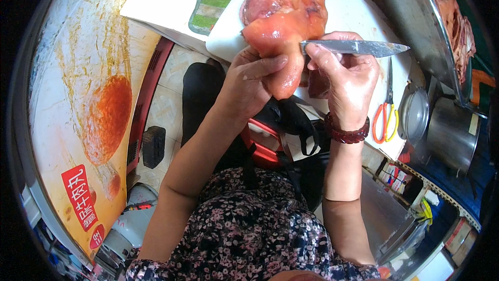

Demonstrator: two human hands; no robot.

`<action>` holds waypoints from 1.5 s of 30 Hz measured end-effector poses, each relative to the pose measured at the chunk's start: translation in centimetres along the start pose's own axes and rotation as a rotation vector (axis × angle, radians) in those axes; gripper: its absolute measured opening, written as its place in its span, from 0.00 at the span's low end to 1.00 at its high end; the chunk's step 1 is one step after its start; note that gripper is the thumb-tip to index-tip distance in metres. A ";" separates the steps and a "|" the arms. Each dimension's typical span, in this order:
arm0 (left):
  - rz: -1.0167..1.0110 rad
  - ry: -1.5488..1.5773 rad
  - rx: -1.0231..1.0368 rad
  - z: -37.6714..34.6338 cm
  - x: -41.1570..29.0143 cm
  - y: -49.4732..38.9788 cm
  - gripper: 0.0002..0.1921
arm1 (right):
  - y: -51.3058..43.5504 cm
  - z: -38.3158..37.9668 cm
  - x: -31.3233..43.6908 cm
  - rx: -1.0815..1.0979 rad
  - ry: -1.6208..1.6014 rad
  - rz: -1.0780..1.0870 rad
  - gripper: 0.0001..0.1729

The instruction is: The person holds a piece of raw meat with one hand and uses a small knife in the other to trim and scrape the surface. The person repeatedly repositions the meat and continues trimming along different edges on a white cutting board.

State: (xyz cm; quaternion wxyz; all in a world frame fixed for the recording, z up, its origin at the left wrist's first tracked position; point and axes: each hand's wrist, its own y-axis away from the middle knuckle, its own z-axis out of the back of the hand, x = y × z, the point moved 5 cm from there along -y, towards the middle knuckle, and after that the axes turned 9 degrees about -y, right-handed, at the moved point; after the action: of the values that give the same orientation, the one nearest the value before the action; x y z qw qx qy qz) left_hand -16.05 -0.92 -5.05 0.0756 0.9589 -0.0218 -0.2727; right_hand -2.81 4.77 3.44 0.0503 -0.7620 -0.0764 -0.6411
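A large piece of skin-on meat [286, 16], glossy and orange-brown with pinkish flesh at its far left, reaches from the white cutting board [228, 35] towards me. My left hand [255, 74] is wrapped around the left side of its near, rounded lobe, thumb on top. In my right hand [345, 66] is a knife [362, 47], its blade lying crosswise with the tip to the right. The blade's left end is at the skin beside the lobe; its handle is hidden. Darker meat [317, 84] shows below my right fingers.
Scissors [386, 119] with red and yellow handles lie on the board's right side. Further right are a metal basin [425, 27] with meat on its far side, a round lid [415, 113] and a steel pot [452, 133]. A printed cabinet [140, 59] stands left.
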 end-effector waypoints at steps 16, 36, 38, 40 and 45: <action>0.025 -0.036 -0.032 -0.2 -0.1 0.3 0.19 | 0.0 0.1 -0.1 -0.009 0.053 0.004 0.09; 0.006 -0.202 -0.038 0.2 0.0 0.5 0.21 | 0.1 -0.3 0.0 -0.021 0.143 0.037 0.08; 0.021 -0.137 -0.029 0.1 -0.2 0.6 0.19 | -0.1 0.1 0.1 -0.045 0.175 0.021 0.09; 0.022 -0.096 -0.019 -0.1 -0.3 0.5 0.18 | -0.1 0.2 0.3 -0.031 0.075 0.030 0.09; 0.026 -0.036 -0.004 -0.2 -0.1 0.3 0.18 | -0.4 -0.2 -0.3 0.020 0.028 0.028 0.09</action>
State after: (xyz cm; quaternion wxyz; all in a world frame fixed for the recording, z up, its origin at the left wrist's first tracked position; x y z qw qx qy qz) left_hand -16.01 -1.20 -4.82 0.0807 0.9533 -0.0353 -0.2890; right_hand -3.17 5.14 3.15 0.0682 -0.7535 -0.0714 -0.6500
